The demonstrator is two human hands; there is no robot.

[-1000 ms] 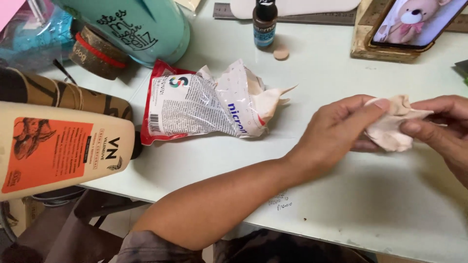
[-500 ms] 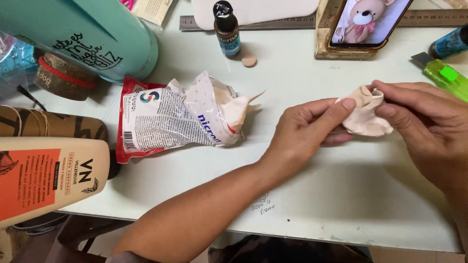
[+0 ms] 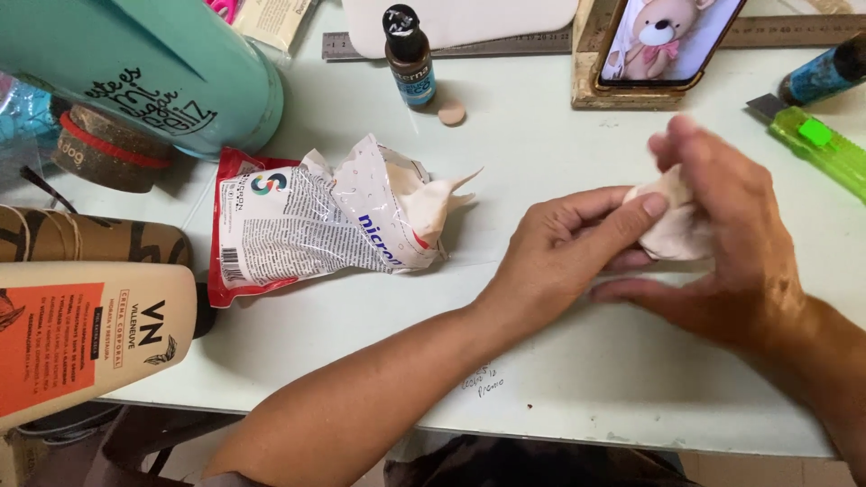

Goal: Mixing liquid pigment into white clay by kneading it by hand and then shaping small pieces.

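On the pale surface (image 3: pixel 559 361), toward the right, your left hand (image 3: pixel 564 257) and right hand (image 3: pixel 731 248) pinch a lump of cream clay (image 3: pixel 672 230) between them — you're kneading it, it seems. Next: firm, even squeezing — the opened clay packet (image 3: pixel 316 221) lies left.

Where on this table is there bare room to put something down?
Bare tabletop runs along the near edge, below both hands and the torn bag. Another free patch lies between the bag, the small bottle and the phone stand. The left side is crowded by the teal jug and lotion bottle.
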